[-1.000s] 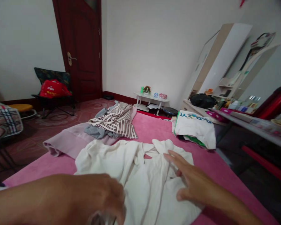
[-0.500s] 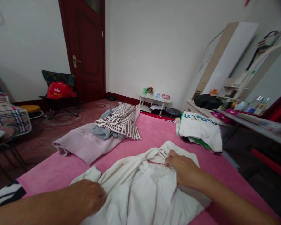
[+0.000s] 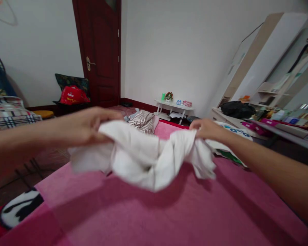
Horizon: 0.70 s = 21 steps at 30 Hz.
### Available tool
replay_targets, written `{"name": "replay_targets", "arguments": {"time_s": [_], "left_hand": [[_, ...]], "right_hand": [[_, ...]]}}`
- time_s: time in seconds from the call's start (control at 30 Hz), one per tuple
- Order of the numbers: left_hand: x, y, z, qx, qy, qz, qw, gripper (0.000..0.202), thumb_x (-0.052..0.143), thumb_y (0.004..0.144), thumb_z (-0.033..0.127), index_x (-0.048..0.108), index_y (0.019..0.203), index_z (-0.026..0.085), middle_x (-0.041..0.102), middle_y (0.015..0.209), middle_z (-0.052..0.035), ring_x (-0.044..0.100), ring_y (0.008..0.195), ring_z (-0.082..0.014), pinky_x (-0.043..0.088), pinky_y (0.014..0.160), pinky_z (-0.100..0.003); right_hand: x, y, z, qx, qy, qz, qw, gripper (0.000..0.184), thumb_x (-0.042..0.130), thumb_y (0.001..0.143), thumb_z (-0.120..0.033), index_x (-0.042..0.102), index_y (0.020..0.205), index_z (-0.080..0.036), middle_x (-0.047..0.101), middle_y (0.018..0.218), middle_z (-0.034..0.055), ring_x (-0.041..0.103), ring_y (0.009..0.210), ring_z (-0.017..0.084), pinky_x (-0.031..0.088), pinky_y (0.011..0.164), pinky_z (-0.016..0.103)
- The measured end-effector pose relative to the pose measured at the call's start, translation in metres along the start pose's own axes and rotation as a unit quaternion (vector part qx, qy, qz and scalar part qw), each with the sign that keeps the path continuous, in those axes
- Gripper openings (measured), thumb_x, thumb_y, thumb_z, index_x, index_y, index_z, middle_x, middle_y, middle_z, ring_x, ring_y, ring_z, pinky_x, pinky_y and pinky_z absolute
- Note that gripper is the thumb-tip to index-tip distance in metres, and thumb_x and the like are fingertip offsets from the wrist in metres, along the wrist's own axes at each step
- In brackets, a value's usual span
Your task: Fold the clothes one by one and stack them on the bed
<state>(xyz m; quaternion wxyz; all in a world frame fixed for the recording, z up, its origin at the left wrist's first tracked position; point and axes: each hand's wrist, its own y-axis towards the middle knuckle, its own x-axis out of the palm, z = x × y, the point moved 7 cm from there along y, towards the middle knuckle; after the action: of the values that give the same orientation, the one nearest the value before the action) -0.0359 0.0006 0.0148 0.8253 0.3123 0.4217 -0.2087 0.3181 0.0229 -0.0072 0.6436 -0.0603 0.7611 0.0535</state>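
White cloth [image 3: 141,153] should hang flatter if the left hand [image 3: 89,125] and right hand [image 3: 207,130], both pinching it, gently move apart.

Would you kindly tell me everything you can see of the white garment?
The white garment is plain, soft-looking fabric bunched into loose folds. It hangs raised above the pink cover, held by the left hand at one side and the right hand at the other. Its middle sags in a curve, and a loose end droops below the right hand. Its left end is blurred.

A home — pink blanket [image 3: 154,218], striped garment [image 3: 143,120], panelled door [image 3: 102,51]
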Motion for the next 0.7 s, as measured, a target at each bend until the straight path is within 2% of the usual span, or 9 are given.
{"name": "replay_targets", "arguments": {"time_s": [0.03,0.1,0.13,0.2,0.3,0.4,0.5,0.57,0.7], "left_hand": [[-0.024,0.019,0.003,0.013,0.004,0.109,0.994,0.037,0.057,0.075,0.043,0.061,0.096,0.013,0.064,0.074,0.0003,0.061,0.062,-0.0149,0.045,0.051,-0.023],[-0.044,0.048,0.002,0.045,0.094,0.247,0.963,0.048,0.055,0.08,0.038,0.054,0.119,0.009,0.063,0.104,-0.0052,0.062,0.093,-0.0199,0.048,0.076,-0.031],[-0.038,0.06,-0.003,0.064,0.133,0.262,0.954,0.054,0.054,0.082,0.038,0.049,0.127,0.008,0.057,0.118,-0.0078,0.057,0.107,-0.022,0.045,0.087,-0.034],[0.001,0.081,-0.025,0.077,0.179,0.186,0.963,0.057,0.051,0.086,0.041,0.043,0.134,0.011,0.048,0.134,-0.011,0.047,0.121,-0.0241,0.036,0.101,-0.037],[0.085,0.092,-0.075,0.018,0.208,-0.007,0.978,0.052,0.049,0.088,0.047,0.051,0.128,0.014,0.054,0.13,-0.0137,0.05,0.116,-0.0265,0.039,0.097,-0.039],[0.128,0.09,-0.097,-0.028,0.272,0.022,0.962,0.059,0.048,0.087,0.053,0.046,0.134,0.018,0.048,0.136,-0.0152,0.044,0.121,-0.0333,0.036,0.097,-0.047],[0.138,0.088,-0.096,-0.043,0.291,0.081,0.952,0.057,0.044,0.087,0.056,0.048,0.131,0.021,0.05,0.133,-0.0137,0.044,0.119,-0.0337,0.034,0.095,-0.048],[0.137,0.089,-0.094,-0.044,0.288,0.094,0.952,0.055,0.044,0.087,0.057,0.051,0.129,0.022,0.052,0.13,-0.0129,0.045,0.116,-0.0333,0.035,0.094,-0.047],[0.137,0.089,-0.092,-0.042,0.288,0.11,0.95,0.054,0.043,0.087,0.055,0.049,0.13,0.022,0.052,0.13,-0.0127,0.044,0.117,-0.0335,0.033,0.095,-0.046]], "right_hand": [[-0.021,0.01,0.009,0.015,0.0,0.049,0.999,0.025,0.051,0.081,-0.02,0.067,0.098,-0.013,0.066,0.091,0.0043,0.056,0.079,0.015,0.04,0.071,0.024],[-0.065,0.013,0.031,0.069,-0.038,0.255,0.964,0.035,0.035,0.087,-0.017,0.063,0.108,-0.012,0.063,0.102,0.0091,0.056,0.087,0.016,0.04,0.079,0.029],[-0.077,0.006,0.041,0.095,-0.066,0.346,0.931,0.036,0.034,0.088,-0.017,0.062,0.111,-0.013,0.061,0.107,0.0103,0.056,0.09,0.018,0.04,0.081,0.031],[-0.073,-0.007,0.06,0.127,-0.127,0.429,0.885,0.034,0.04,0.085,-0.019,0.061,0.111,-0.017,0.058,0.115,0.0108,0.055,0.098,0.021,0.041,0.082,0.033],[-0.026,-0.012,0.108,0.148,-0.198,0.331,0.911,0.033,0.051,0.08,-0.021,0.061,0.11,-0.017,0.054,0.121,0.013,0.051,0.109,0.027,0.042,0.084,0.035],[0.01,-0.029,0.183,0.229,-0.23,0.275,0.905,0.045,0.055,0.076,-0.023,0.055,0.121,-0.015,0.046,0.132,0.0189,0.046,0.117,0.033,0.042,0.086,0.041],[0.03,-0.049,0.254,0.319,-0.205,0.226,0.897,0.061,0.06,0.074,-0.031,0.047,0.131,-0.016,0.036,0.14,0.0251,0.044,0.118,0.041,0.043,0.079,0.046],[0.043,-0.058,0.286,0.356,-0.167,0.189,0.9,0.072,0.062,0.072,-0.035,0.039,0.138,-0.017,0.033,0.14,0.0276,0.048,0.115,0.042,0.043,0.075,0.045],[0.061,-0.06,0.303,0.362,-0.137,0.129,0.913,0.078,0.063,0.072,-0.039,0.034,0.141,-0.017,0.043,0.131,0.0253,0.054,0.108,0.039,0.043,0.075,0.043]]}}
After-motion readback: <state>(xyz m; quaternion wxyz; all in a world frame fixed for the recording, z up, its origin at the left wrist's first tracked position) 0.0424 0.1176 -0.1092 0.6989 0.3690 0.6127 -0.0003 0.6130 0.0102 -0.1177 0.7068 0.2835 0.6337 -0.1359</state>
